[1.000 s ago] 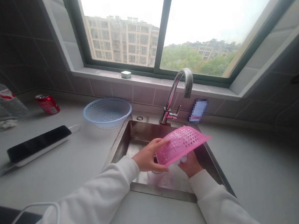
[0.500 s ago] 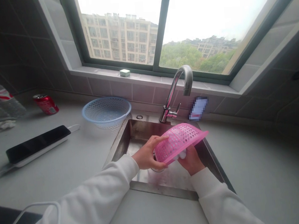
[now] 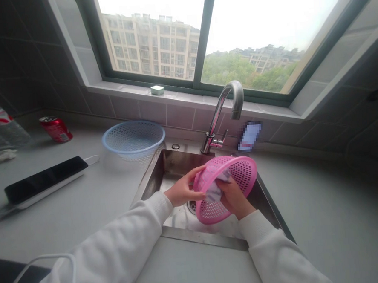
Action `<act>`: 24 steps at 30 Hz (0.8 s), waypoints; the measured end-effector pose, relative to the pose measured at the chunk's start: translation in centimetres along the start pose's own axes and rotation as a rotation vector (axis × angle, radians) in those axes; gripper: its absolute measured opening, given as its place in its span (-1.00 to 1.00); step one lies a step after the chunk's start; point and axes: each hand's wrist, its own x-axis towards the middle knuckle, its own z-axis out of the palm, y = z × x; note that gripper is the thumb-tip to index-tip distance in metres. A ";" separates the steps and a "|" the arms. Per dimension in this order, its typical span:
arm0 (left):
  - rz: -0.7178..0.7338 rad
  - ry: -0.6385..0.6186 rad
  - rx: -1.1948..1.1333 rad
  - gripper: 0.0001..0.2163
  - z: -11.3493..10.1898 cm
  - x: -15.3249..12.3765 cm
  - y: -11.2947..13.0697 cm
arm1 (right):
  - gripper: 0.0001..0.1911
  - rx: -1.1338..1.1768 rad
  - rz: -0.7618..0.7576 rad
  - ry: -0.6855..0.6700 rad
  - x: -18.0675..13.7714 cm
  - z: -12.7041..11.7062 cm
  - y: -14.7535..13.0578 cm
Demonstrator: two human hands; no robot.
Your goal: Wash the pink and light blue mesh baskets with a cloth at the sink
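Observation:
A pink perforated plastic basket (image 3: pixel 246 172) is held tilted over the metal sink (image 3: pixel 178 236), its open side facing toward me and to the right. My left hand (image 3: pixel 185 188) grips its left side, thumb at the rim and fingers round the outside. Inside the basket, my right hand (image 3: pixel 234 196) is closed on a whitish cloth (image 3: pixel 214 192) and presses it against the inner wall. Part of the cloth is hidden by my fingers. The sink drain (image 3: pixel 191 207) shows partly behind the basket.
A chrome faucet (image 3: pixel 236 98) curves over the sink's back edge. On the left counter are a blue basket (image 3: pixel 135 151), a red can (image 3: pixel 56 129), a phone on a white block (image 3: pixel 47 180) and a plastic bottle (image 3: pixel 4 127). A blurred-out phone (image 3: pixel 250 136) leans behind the sink.
The pink basket has turned so that its opening now faces me more. My right hand has moved from under the rim to the inner wall, and the cloth shows more.

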 end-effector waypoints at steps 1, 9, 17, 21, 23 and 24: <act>0.003 0.003 0.016 -0.02 -0.1 -0.1 -0.1 | -0.54 -0.031 0.035 -0.017 -0.2 0.3 0.2; 0.051 -0.044 0.040 -0.03 0.0 -0.2 0.4 | -0.68 0.221 -0.146 0.087 0.2 -0.4 -1.4; 0.077 -0.007 0.077 -0.05 -0.2 -0.4 0.2 | -0.51 0.015 0.065 -0.016 -0.4 0.4 -0.2; 0.074 -0.026 0.058 -0.05 0.0 -0.4 0.6 | -0.69 0.152 -0.030 0.093 0.3 -0.5 -0.8; 0.070 -0.034 0.064 -0.05 0.2 -0.5 0.7 | -0.71 0.187 -0.038 0.108 0.4 -0.6 -1.1; 0.068 -0.032 0.079 -0.05 0.3 -0.6 0.7 | -0.70 0.174 -0.023 0.101 0.3 -0.5 -1.0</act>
